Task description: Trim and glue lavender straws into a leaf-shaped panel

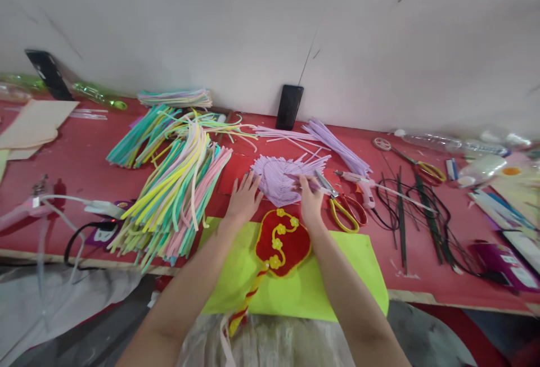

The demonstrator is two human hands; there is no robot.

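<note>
My left hand [244,198] lies flat with its fingers spread, fingertips at the left edge of a lilac piece [276,179] made of pipe cleaners laid side by side in slanting rows. Over the right part of that piece, my right hand [310,195] is closed, with what looks like a slim pale stick [324,188] jutting out; its kind is unclear. Scissors with red and yellow handles [346,213] lie just right of that hand. Between my forearms, a red fan-shaped piece [282,243] with yellow flowers and a twisted handle rests on a yellow-green sheet [350,266].
Bundles of coloured pipe cleaners [177,181] pile up at left; loose lilac ones [337,145] lie behind. A phone [289,107] leans on the wall. Rightward are a pink glue gun [360,182], its cable, more scissors [428,171] and dark green strips [403,221].
</note>
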